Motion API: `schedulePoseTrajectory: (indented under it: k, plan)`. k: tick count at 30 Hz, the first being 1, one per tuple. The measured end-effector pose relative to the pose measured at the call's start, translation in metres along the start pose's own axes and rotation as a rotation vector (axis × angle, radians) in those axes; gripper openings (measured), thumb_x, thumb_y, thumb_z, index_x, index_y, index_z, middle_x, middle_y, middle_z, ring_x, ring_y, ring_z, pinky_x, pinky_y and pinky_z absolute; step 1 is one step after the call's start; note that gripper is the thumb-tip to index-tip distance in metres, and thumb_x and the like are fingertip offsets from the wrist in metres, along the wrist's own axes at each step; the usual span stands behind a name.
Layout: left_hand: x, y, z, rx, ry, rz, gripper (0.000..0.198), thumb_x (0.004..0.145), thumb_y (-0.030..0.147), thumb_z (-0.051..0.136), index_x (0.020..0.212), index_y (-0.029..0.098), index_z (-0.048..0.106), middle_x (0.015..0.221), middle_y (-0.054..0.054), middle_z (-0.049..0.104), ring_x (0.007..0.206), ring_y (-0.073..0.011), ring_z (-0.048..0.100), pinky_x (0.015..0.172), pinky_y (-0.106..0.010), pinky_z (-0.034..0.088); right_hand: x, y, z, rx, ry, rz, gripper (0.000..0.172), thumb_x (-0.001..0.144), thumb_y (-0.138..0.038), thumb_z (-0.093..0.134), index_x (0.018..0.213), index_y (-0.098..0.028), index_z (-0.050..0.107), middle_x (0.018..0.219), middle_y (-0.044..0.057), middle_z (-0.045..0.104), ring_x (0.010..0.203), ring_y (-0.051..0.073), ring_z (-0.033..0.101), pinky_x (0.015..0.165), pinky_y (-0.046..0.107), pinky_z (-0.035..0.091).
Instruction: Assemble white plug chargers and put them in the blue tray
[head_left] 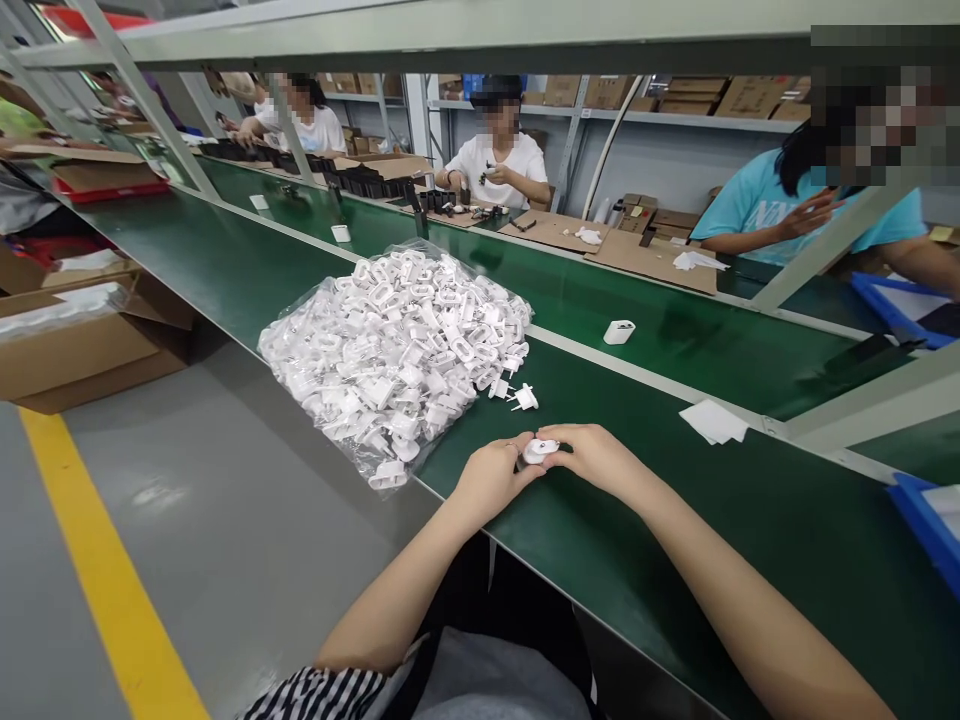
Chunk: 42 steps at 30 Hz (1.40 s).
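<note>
Between my two hands is a small white plastic charger housing, held just above the green table near its front edge. The fingers of my left hand pinch it from the left. My right hand grips its other side with thumb and fingertips. Part of the housing is hidden by my fingers. Just beyond my hands lie a few loose white plug pieces with pins. To the left, a large heap of similar white plug pieces rests on a clear plastic bag.
A moving-belt lane behind a pale strip carries a white housing. White papers and a blue tray are at right. A slanted metal post rises there. Co-workers sit opposite. Cardboard boxes stand left.
</note>
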<state>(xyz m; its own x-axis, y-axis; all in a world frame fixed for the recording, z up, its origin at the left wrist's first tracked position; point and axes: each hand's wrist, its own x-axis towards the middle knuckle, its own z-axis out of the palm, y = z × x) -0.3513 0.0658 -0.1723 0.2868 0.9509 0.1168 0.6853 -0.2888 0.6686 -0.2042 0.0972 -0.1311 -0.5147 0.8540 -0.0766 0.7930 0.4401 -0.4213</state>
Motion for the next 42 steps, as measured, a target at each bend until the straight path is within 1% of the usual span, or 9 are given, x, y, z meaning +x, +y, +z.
schedulePoseTrajectory:
  k: [5,11,16,20,23,27,31,37,42]
  plan:
    - [0.02,0.027,-0.033,0.364,-0.363,-0.116,0.032,0.07,0.039,0.048,0.087,0.014,0.056,0.073,-0.008,0.057,0.071,-0.0226,0.053,0.056,-0.027,0.038,0.011,-0.018,-0.021,-0.198,-0.25,0.088,0.012,0.062,-0.022,0.057,0.074,-0.019,0.061,0.068,0.0,0.058,0.065,0.016,0.052,0.05,0.021,0.033]
    - [0.046,0.044,-0.045,0.469,-0.585,-0.197,0.036,0.054,0.033,0.063,0.083,0.011,0.058,0.076,-0.009,0.057,0.07,-0.0225,0.053,0.054,-0.025,0.038,0.005,-0.027,-0.017,-0.219,-0.25,0.104,0.012,0.064,-0.018,0.054,0.074,-0.016,0.059,0.068,0.003,0.058,0.065,0.015,0.052,0.051,0.021,0.033]
    - [0.027,0.022,-0.039,0.334,-0.474,-0.086,0.041,0.063,0.039,0.053,0.096,0.016,0.053,0.089,-0.007,0.055,0.083,-0.0229,0.05,0.067,-0.03,0.04,0.02,0.02,-0.051,0.049,-0.33,-0.081,0.045,0.059,-0.03,0.059,0.102,-0.022,0.05,0.102,0.001,0.051,0.09,0.017,0.048,0.073,0.023,0.038]
    - [0.011,-0.003,-0.039,0.221,-0.418,0.0,0.062,0.064,0.023,0.051,0.121,0.014,0.03,0.121,-0.007,0.033,0.108,-0.0202,0.033,0.087,-0.026,0.031,0.048,0.101,-0.095,-0.201,0.33,0.455,0.044,0.071,-0.024,0.044,0.115,-0.021,0.038,0.123,0.01,0.029,0.109,0.026,0.032,0.085,0.038,0.03]
    - [0.025,-0.01,-0.044,0.265,-0.243,-0.069,0.056,0.067,0.005,0.035,0.122,0.013,0.027,0.124,-0.007,0.029,0.108,-0.017,0.035,0.087,-0.024,0.03,0.056,0.151,-0.112,-0.231,0.357,0.702,0.057,0.065,-0.023,0.052,0.118,-0.018,0.033,0.129,0.014,0.011,0.115,0.034,0.016,0.083,0.045,0.029]
    - [0.069,-0.004,-0.036,0.286,-0.12,-0.018,0.052,0.07,0.014,0.038,0.121,0.014,0.03,0.119,-0.009,0.034,0.1,-0.0199,0.041,0.082,-0.028,0.034,0.048,0.179,-0.115,-0.164,0.325,0.64,0.044,0.069,-0.02,0.045,0.112,-0.013,0.036,0.112,0.016,0.036,0.095,0.024,0.044,0.073,0.03,0.038]
    - [0.097,0.001,-0.014,0.343,-0.141,-0.012,0.048,0.065,0.018,0.047,0.112,0.011,0.042,0.1,-0.013,0.047,0.095,-0.0273,0.043,0.077,-0.035,0.036,0.037,0.161,-0.1,-0.195,0.367,0.548,0.036,0.068,-0.031,0.047,0.1,-0.016,0.043,0.101,0.012,0.043,0.083,0.022,0.048,0.068,0.03,0.037]
    - [0.097,-0.002,-0.015,0.09,0.031,0.118,0.058,0.065,0.013,0.049,0.12,0.017,0.03,0.1,-0.006,0.046,0.088,-0.0145,0.047,0.079,-0.023,0.036,0.022,0.076,-0.032,-0.172,0.186,0.098,0.031,0.064,-0.034,0.053,0.091,-0.019,0.048,0.095,0.003,0.047,0.08,0.017,0.048,0.068,0.028,0.038]
    - [0.091,0.012,-0.023,-0.056,0.105,0.247,0.057,0.063,0.006,0.047,0.117,0.015,0.03,0.095,0.0,0.051,0.082,-0.0111,0.046,0.075,-0.02,0.037,0.009,0.041,-0.024,-0.024,0.039,0.065,0.064,0.058,-0.04,0.057,0.113,-0.017,0.035,0.106,0.008,0.042,0.075,0.017,0.048,0.063,0.03,0.04]
